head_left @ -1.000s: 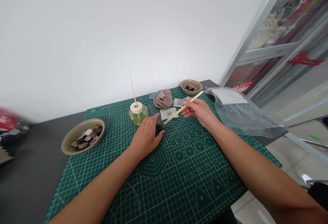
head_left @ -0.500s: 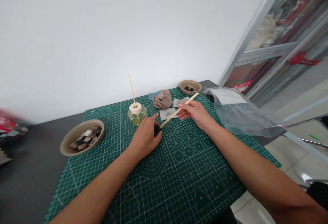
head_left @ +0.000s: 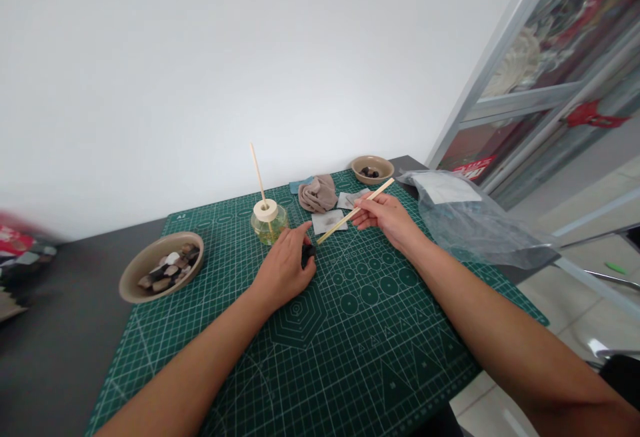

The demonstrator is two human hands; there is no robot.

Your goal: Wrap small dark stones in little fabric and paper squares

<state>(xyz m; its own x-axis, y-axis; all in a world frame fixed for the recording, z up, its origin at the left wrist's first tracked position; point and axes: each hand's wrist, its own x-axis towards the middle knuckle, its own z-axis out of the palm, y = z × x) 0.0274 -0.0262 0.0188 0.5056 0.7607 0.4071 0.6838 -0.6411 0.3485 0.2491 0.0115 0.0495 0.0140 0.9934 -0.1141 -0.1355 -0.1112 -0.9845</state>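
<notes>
Two hands are working over one green cutting mat (head_left: 320, 350): the left hand (head_left: 285, 260) is curving narrowly about a small dark object (head_left: 309, 251) on the mat, though I cannot tell whether it is gripping or only cupping it; the right hand (head_left: 381, 213) is pinching slender wooden sticks (head_left: 337, 227), too close together to count, their lower tip pointing just beside the dark object. Both forearms are reaching forward and slanting inward. One glass jar (head_left: 261, 230) is standing just beyond the left hand, one thin reed (head_left: 257, 173) rising from its pale lid (head_left: 265, 209). One crumpled cloth (head_left: 317, 195) is lying near two pale sheets (head_left: 329, 221). Two tan bowls (head_left: 129, 287) are holding stones (head_left: 173, 270), one left, one far right. One clear plastic bag (head_left: 465, 230) is sprawling rightward, and the dark bench (head_left: 65, 330) is supporting everything.
</notes>
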